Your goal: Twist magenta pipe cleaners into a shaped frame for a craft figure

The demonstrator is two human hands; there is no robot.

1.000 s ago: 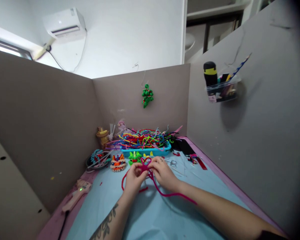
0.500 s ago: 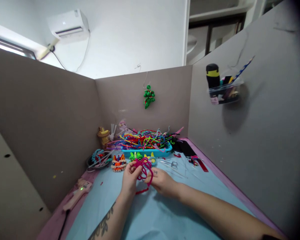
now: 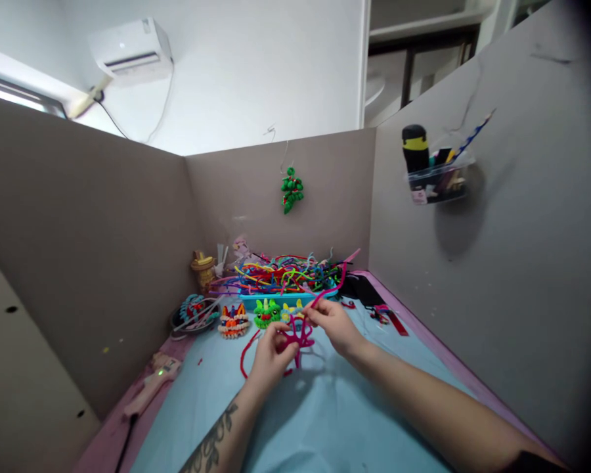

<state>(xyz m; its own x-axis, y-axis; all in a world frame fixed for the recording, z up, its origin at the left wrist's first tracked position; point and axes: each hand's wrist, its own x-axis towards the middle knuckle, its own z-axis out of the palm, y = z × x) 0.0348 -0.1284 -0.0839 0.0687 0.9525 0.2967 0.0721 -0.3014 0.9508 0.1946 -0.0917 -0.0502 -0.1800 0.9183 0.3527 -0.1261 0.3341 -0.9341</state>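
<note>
My left hand [image 3: 274, 355] pinches a magenta pipe-cleaner shape [image 3: 301, 334] bent into several loops. With its fingers closed, my right hand [image 3: 335, 325] grips a free pink pipe-cleaner end [image 3: 342, 279] that sticks up to the right, above the loops. A red pipe cleaner [image 3: 243, 358] curves out to the left behind my left hand. Just beyond my hands stand a green pipe-cleaner figure [image 3: 266, 313], a yellow and blue one [image 3: 290, 310], partly hidden, and an orange and cream one [image 3: 234, 322].
A blue tray [image 3: 256, 302] heaped with coloured pipe cleaners stands at the back. On the left are a dark bowl [image 3: 194, 322] and a pink glue gun [image 3: 150, 391]. A black phone-like slab [image 3: 367, 290] lies right. Grey partitions [image 3: 285, 230] surround the blue-covered table [image 3: 335, 420].
My right hand has moved up and right, and a pink strand now stretches up from it. The looped shape has come lower and spread out, with my left hand shifting right and down.
</note>
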